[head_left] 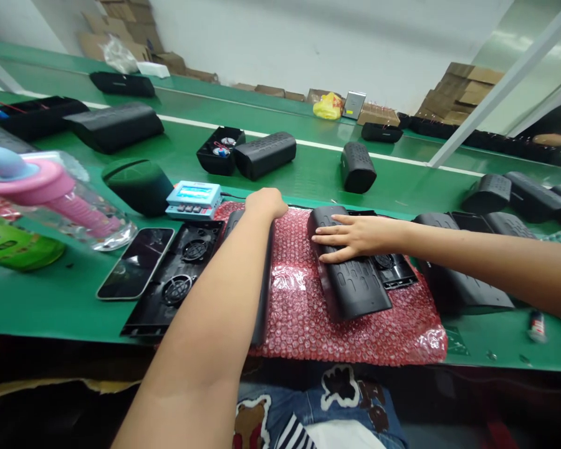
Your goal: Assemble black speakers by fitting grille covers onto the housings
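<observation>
Red bubble wrap (290,299) lies on the green bench. My right hand (348,238) rests with spread fingers on a black speaker shell (355,287) that lies slanted on the wrap. Beneath that wrist, partly covered, is an open black shell part (395,271). My left hand (266,202) is bent down at the far end of another black shell (262,305), which my forearm largely hides; its fingertips are out of sight. Left of that forearm lies an open black housing (177,289) with two round grilles.
A phone (136,263), a light-blue device (194,199), a dark green speaker (138,186) and a pink-lidded bottle (88,218) stand on the left. More black shells (462,274) lie at right. Several speakers (266,154) are spread over the bench behind.
</observation>
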A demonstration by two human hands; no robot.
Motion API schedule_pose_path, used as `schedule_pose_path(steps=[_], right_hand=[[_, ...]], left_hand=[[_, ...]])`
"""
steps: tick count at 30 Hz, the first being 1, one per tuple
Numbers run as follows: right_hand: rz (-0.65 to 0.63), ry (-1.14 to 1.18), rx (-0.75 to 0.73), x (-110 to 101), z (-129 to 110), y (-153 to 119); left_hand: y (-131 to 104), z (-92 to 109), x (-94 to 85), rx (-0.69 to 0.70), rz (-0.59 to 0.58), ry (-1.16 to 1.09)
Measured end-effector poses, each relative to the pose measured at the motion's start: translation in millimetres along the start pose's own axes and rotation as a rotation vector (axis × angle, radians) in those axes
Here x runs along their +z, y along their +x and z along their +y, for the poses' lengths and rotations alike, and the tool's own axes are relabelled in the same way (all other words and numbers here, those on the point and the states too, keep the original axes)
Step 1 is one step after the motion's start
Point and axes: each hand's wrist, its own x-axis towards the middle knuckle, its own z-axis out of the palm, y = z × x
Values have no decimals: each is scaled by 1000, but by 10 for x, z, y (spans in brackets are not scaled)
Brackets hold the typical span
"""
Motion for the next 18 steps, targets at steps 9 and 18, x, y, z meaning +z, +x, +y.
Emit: schedule_pose_path(steps=[9, 18], right_hand=[[70, 3, 109, -73, 44, -50], [1287, -172, 803, -498, 28, 53]], left_hand=[[7, -3, 13, 15, 5, -5], [0, -9, 1, 27, -13, -27]])
